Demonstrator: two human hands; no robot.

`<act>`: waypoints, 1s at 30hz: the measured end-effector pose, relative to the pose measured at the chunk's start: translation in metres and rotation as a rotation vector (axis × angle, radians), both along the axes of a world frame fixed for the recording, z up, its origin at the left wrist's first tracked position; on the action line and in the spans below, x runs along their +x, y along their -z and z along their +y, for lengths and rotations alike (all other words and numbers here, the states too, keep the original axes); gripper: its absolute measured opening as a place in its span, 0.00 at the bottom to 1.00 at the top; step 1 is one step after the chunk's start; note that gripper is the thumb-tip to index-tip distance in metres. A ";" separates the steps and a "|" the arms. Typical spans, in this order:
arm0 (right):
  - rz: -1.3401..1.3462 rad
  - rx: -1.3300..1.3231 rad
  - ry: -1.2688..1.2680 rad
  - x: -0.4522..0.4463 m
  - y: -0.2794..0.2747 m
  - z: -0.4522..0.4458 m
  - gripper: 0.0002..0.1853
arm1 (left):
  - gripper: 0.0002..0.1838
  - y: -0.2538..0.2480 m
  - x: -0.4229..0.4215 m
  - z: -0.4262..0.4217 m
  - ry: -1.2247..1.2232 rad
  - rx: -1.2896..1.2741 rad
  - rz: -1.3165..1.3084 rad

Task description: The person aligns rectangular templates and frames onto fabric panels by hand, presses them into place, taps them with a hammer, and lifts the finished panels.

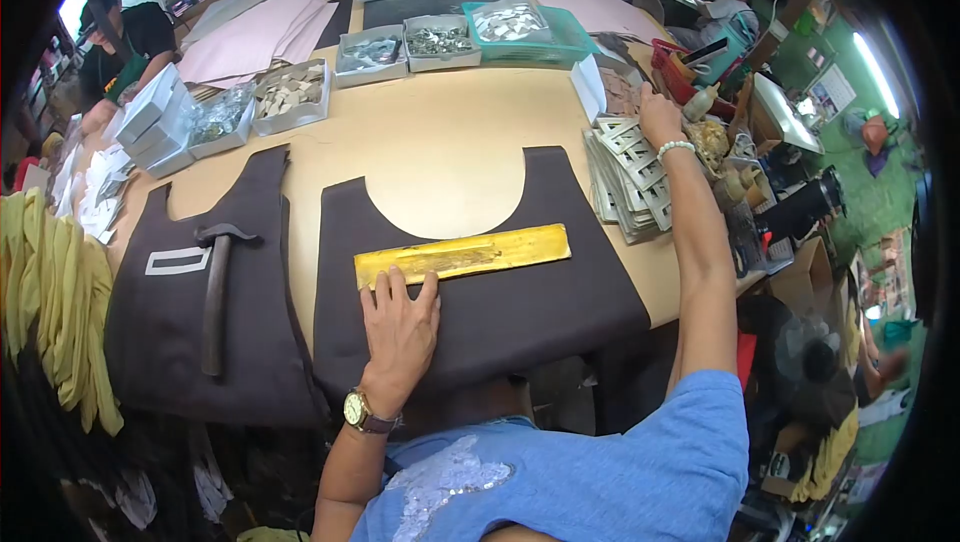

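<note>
Yellow strip (470, 253) crosswise, right end angled slightly away, left hand (400, 327) touching — fingers spread, right hand (661, 122) — grip unclear

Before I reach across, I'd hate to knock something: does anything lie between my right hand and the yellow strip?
Yes, the piled pale frames lie between your right hand and the yellow strip. Your left hand touches it.
</note>
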State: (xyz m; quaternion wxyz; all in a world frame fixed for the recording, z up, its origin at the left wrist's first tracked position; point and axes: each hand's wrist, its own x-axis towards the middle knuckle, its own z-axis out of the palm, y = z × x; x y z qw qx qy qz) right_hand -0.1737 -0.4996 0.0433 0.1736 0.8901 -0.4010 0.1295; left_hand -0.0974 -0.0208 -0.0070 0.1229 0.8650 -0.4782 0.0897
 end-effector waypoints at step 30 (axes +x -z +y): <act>-1.166 1.310 -0.348 -0.067 0.013 0.233 0.14 | 0.24 -0.005 0.076 0.015 0.118 -0.206 0.608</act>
